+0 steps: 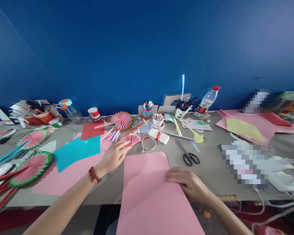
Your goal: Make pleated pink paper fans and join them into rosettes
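Note:
My left hand (115, 155), with a red bead bracelet at the wrist, reaches out over the table. Its fingertips pinch the lower edge of a small pleated pink paper fan (131, 139). In front of me a large sheet of pink paper (149, 189) with rounded far corners reaches past the table's near edge. My right hand (182, 180) grips that sheet's right edge, fingers on top and the thumb hidden. Black-handled scissors (188, 154) lie partly spread beyond my right hand. A roll of clear tape (149, 143) rests beside the small fan.
Finished round paper fans (31, 168) lie at the left, near blue paper (80, 150). Along the blue wall stand a jar of beads (72, 112), a pen cup (147, 112), and a bottle (207, 101). White cables (262, 205) hang at the right.

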A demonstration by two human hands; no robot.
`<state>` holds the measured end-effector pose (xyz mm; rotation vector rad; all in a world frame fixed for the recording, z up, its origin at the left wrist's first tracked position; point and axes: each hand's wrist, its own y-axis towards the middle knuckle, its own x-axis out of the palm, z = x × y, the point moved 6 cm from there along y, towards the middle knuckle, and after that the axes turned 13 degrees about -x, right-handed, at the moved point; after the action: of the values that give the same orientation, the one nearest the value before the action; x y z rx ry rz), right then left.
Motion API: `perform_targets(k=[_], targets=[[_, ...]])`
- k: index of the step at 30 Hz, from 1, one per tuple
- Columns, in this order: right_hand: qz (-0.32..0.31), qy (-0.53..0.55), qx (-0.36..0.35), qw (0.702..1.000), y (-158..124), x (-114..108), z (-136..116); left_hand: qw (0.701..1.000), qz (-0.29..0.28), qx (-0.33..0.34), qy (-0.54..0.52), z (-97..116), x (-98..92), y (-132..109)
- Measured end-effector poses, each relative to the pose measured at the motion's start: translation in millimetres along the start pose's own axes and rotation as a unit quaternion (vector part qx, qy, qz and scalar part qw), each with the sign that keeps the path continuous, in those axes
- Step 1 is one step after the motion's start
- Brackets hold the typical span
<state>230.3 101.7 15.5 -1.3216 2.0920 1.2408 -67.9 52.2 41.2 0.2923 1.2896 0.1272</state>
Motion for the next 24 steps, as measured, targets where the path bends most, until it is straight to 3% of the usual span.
perform_targets(k=[3,6,9,14,24], targets=[[0.002,0.026,-0.003,1.0,2.2,3.2,-1.1,0.995,-0.012,0.057,0.086,13.9,23.0,33.2],[-0.002,0.044,0.005,0.999,3.0,4.2,-2.1,0.983,-0.043,0.137,0.116,34.2,48.5,55.8],[0.001,0.056,0.014,0.998,3.1,3.1,-2.5,0.973,-0.068,0.174,0.138,43.6,70.5,76.8],[0.027,0.071,0.013,0.997,4.2,1.7,-1.7,0.975,-0.076,0.141,0.155,42.4,89.5,105.0],[0.058,0.086,0.007,0.995,9.8,-4.1,-1.1,0.975,-0.162,0.126,0.085,54.7,100.3,130.3]])
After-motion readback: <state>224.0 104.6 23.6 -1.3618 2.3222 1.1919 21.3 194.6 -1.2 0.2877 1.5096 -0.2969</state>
